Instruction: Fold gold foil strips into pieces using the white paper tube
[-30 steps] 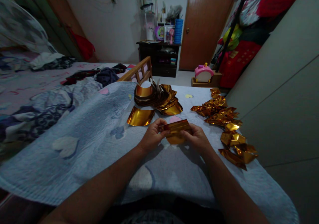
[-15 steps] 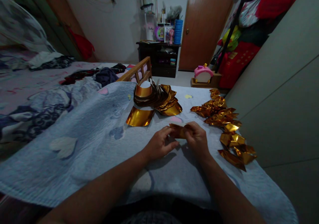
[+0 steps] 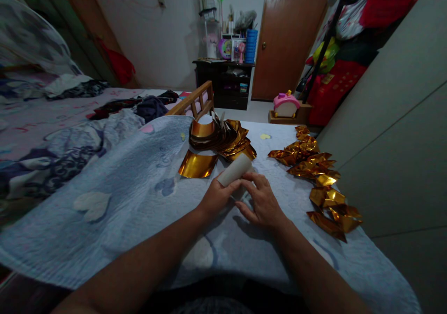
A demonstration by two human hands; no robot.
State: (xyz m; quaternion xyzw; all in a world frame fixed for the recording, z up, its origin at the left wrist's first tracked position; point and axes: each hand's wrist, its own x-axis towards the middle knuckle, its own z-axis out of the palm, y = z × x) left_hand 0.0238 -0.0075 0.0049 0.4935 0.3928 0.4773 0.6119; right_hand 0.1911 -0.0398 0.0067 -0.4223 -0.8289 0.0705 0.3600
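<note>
A sheet of foil paper (image 3: pixel 236 168), curved into a roll with its pale side outward, is between my hands above the bed cover. My left hand (image 3: pixel 217 197) grips its lower left end, thumb across the near side. At the near right edge, my right hand (image 3: pixel 260 200) touches it with its fingertips, the thumb stretched apart from the fingers. A pile of gold foil sheets (image 3: pixel 240 139) lies just beyond, with one gold sheet (image 3: pixel 197 164) loose at its left front. Folded gold foil pieces (image 3: pixel 326 197) lie in a line on the right.
The pale blue quilt (image 3: pixel 139 221) covers the surface under my hands. A wooden bed rail (image 3: pixel 195 102) stands behind the pile. A pink toy (image 3: pixel 285 104) sits on a box past the far edge. A pale cabinet wall (image 3: pixel 394 132) rises on the right.
The foil sheet has gone from gold side showing, flat between both hands, to pale side outward and tilted up as a roll. My right hand has moved left and its fingers have loosened.
</note>
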